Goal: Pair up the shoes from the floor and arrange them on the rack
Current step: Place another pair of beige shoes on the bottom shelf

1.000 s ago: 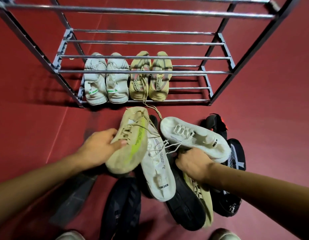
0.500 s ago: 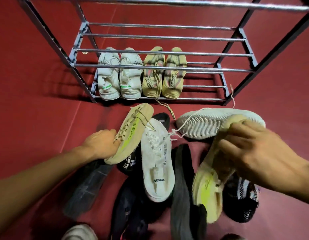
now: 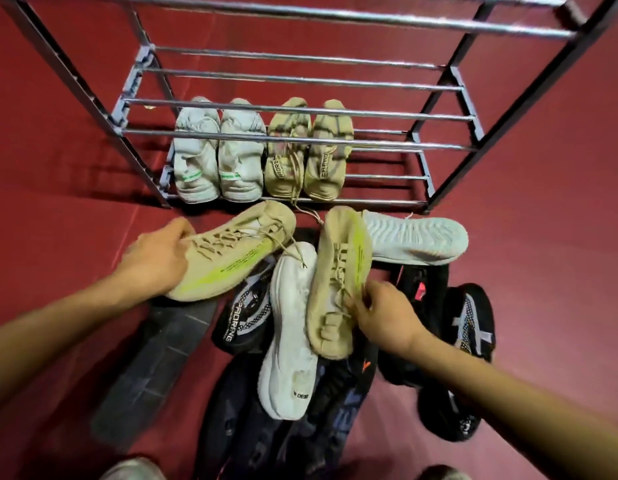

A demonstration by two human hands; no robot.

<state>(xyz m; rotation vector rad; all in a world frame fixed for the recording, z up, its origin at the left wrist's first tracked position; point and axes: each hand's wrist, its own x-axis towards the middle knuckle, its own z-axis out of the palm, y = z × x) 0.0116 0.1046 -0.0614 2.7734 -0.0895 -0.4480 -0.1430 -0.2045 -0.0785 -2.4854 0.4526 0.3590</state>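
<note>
Both hands are closed on shoes: the left hand (image 3: 155,261) grips one beige shoe with a yellow-green stripe (image 3: 231,251) by its heel end, toe pointing up and right, and the right hand (image 3: 387,315) pinches the matching second beige shoe (image 3: 338,282) near its laces, toe pointing toward the rack. That makes two striped beige shoes, one per hand, held just above the pile on the red floor (image 3: 560,254).

On the rack (image 3: 300,140), the bottom shelf carries four shoes, heels toward the camera: a pair of white shoes (image 3: 215,161) on the left and a pair of tan shoes (image 3: 305,161) touching them on the right. A loose lace from the tan pair trails over the front bar onto the floor. The right part of that shelf is bare, and the upper bars hold nothing.

In the pile, left to right: a dark gray sole (image 3: 155,358) lying face up, a black shoe with white lettering (image 3: 241,320), one white sneaker (image 3: 290,334) between the two held shoes, several dark shoes beneath it too tangled to count, a second white sneaker turned sole up (image 3: 415,240) near the rack's right leg, and black shoes with white mesh (image 3: 470,327) at the far right.
</note>
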